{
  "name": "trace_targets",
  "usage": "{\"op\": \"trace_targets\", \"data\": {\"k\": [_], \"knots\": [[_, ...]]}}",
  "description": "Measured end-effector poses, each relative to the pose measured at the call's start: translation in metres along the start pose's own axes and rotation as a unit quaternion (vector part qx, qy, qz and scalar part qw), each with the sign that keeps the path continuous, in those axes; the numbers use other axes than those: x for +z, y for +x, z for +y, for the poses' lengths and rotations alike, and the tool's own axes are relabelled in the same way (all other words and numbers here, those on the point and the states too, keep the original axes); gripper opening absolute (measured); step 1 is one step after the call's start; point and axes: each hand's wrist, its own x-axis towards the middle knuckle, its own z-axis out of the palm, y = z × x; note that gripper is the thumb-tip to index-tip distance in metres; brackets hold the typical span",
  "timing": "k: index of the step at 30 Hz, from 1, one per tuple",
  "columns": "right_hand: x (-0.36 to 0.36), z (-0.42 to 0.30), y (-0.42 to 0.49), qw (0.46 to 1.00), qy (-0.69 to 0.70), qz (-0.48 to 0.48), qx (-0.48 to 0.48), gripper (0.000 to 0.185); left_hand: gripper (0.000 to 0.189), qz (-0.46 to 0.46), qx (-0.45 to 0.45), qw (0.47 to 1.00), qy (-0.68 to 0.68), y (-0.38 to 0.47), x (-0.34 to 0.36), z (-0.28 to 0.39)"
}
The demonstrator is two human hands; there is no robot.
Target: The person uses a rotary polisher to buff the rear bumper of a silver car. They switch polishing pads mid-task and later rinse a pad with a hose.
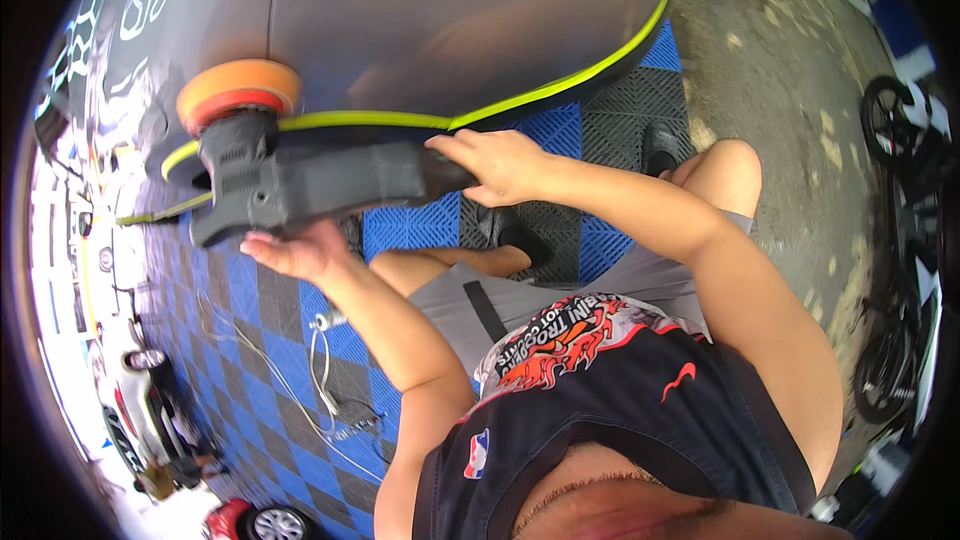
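A black polisher (pixel 330 184) lies across the view, its orange foam pad (pixel 240 86) up against a glossy dark car body panel (pixel 480 22). My right hand (pixel 502 165) wraps the rear end of its handle. From below, my left hand (pixel 304 251) holds the head of the tool, with part of its fingers hidden behind the housing. Yellow-green masking tape (pixel 555 86) runs along the panel's lower edge, just beyond the tool. The pad looks slightly blurred.
Blue and black floor tiles (pixel 277 337) lie beneath me. A pale cord (pixel 259 349) trails over them at left. Motorcycles (pixel 892 240) stand along the right side. Toward the lower left are a white car (pixel 142 405), a red car (pixel 232 521) and a crouching person (pixel 176 476).
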Motion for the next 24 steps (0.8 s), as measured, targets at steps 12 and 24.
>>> {"op": "trace_targets", "data": {"k": [12, 24], "knots": [[0.089, 0.082, -0.124, 0.947, 0.262, 0.099, 0.159, 0.073, 0.123, -0.305, 0.219, 0.847, 0.377, -0.118, 0.124, -0.107], [0.103, 0.074, -0.114, 0.868, 0.425, 0.254, 0.040, 0.068, 0.110, -0.377, 0.258, 0.814, 0.359, -0.133, 0.156, -0.122]]}}
